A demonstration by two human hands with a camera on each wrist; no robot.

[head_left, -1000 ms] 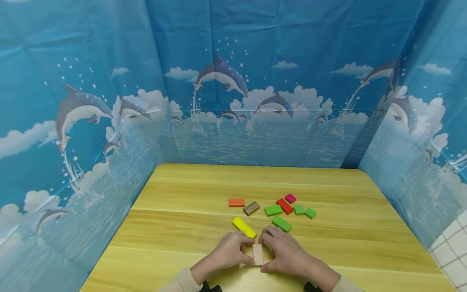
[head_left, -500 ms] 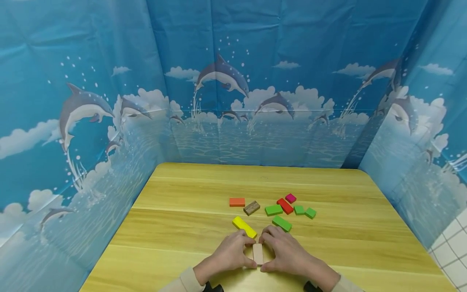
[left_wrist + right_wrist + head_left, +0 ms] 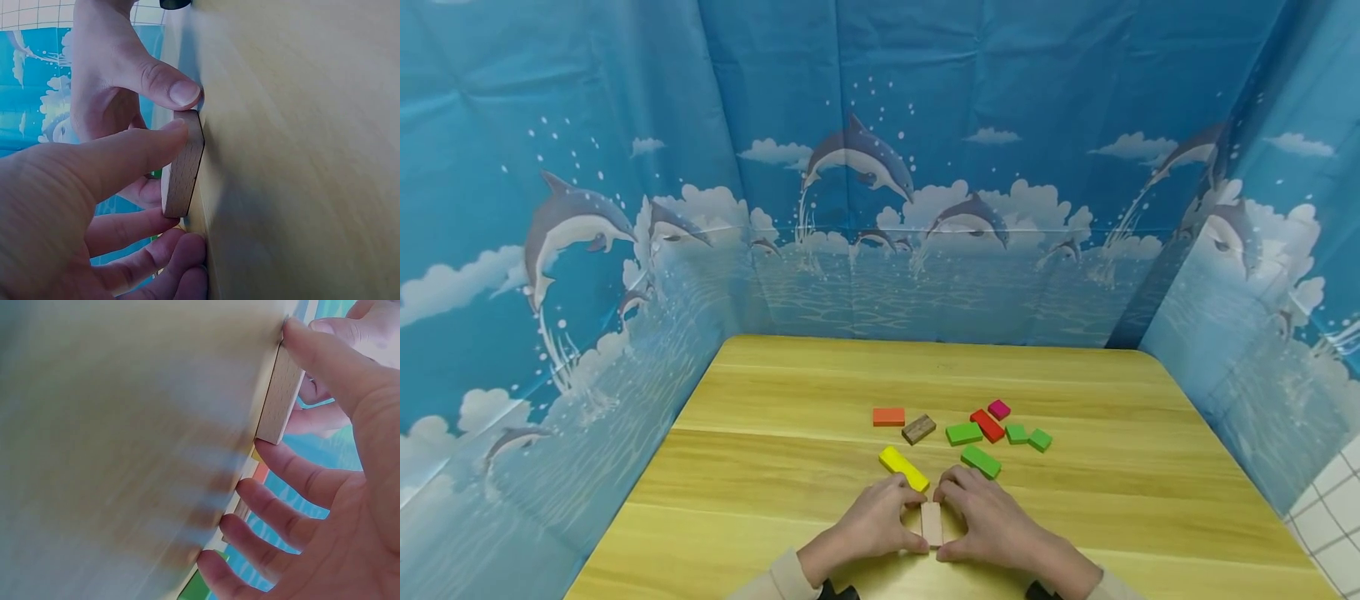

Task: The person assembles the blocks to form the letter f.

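Note:
A plain wooden block (image 3: 932,525) lies flat on the table close to the person, its long side pointing away. My left hand (image 3: 874,518) pinches it from the left between thumb and index finger. From the other side my right hand (image 3: 988,518) grips it, thumb at the near end and index finger at the far end. In the left wrist view the left thumb presses the side of the block (image 3: 184,165), with the right thumb at its near corner. The right wrist view has the other right-hand fingertips (image 3: 228,522) resting on the tabletop.
Just beyond the hands lie a yellow block (image 3: 903,468) and a green block (image 3: 981,461). Farther back are an orange block (image 3: 888,417), a brown block (image 3: 919,429), a red block (image 3: 987,425), a magenta block (image 3: 998,409) and several green ones. Dolphin-print curtains (image 3: 880,292) surround the table (image 3: 760,467).
The left thumb has slid slightly toward the near end of the wooden block. Both hands otherwise stay in place around it, and the loose blocks have not moved.

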